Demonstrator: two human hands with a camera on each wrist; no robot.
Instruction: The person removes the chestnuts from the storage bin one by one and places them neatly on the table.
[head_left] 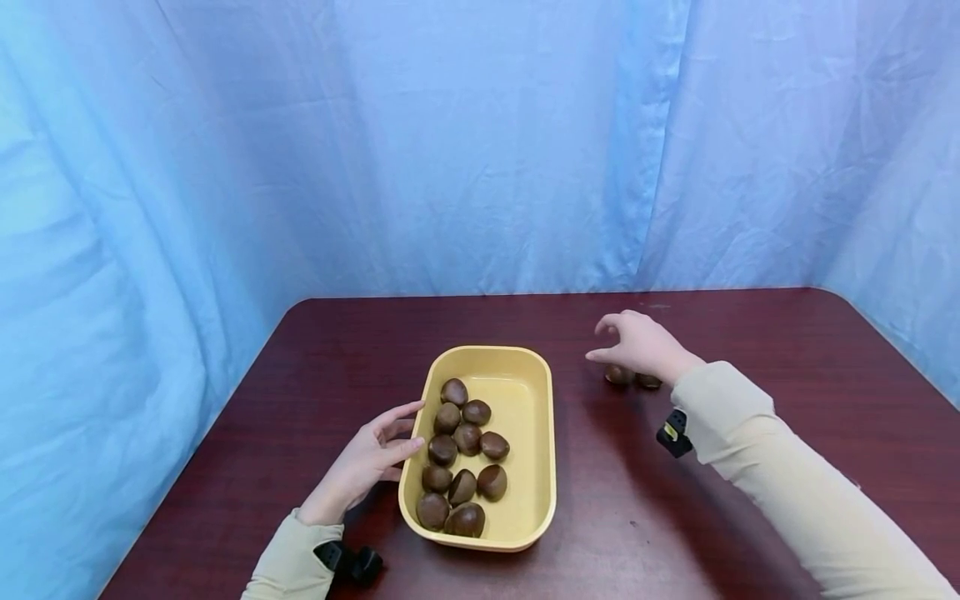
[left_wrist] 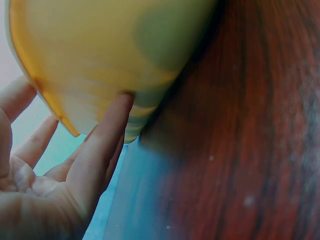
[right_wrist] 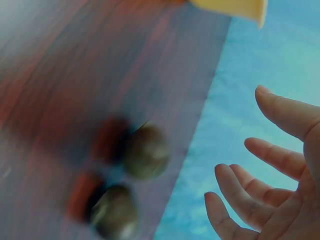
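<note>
A yellow rectangular container [head_left: 528, 458] stands on the table, with several brown chestnuts [head_left: 467, 438] lying mostly along its left side. My left hand [head_left: 362, 462] is at the container's left side, fingers loosely extended. In the left wrist view, fingertips meet the outer wall of the container [left_wrist: 85, 50] and its rim. To the right, my right hand [head_left: 643, 343] hovers with spread, slightly bent fingers and nothing between them. Two chestnuts [head_left: 618, 375] show on the table just below it, partly hidden by the hand; the right wrist view shows both chestnuts [right_wrist: 146, 151] apart from the fingers.
The dark reddish wooden table [head_left: 360, 342] has rounded far corners. Light blue curtains [head_left: 480, 167] hang behind it and along both sides. A black wrist device [head_left: 675, 433] is strapped on the right sleeve, and another black device [head_left: 348, 562] on the left.
</note>
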